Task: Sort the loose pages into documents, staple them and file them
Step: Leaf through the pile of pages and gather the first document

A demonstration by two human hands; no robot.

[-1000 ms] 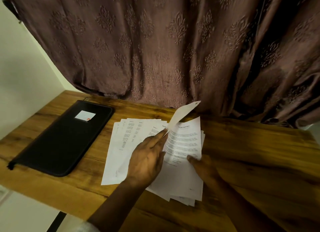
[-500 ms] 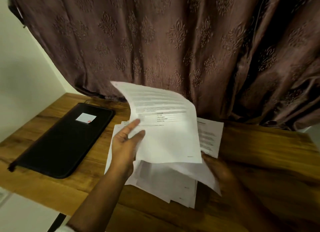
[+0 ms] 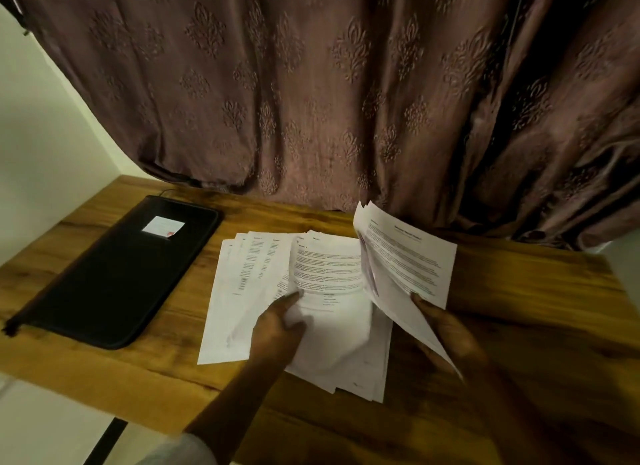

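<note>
A fanned pile of loose printed pages lies in the middle of the wooden desk. My left hand pinches the lower left part of a text page lying on top of the pile. My right hand grips a few pages by their bottom edge, lifted and tilted up to the right of the pile. A black zipped folder with a white label lies flat at the left of the desk. No stapler is in view.
A brown patterned curtain hangs right behind the desk. A pale wall stands at the left. The desk's front edge runs across the lower left, with pale floor below it.
The page my left hand held up has come down onto the pile. My right hand has lifted a few pages up to the right.
</note>
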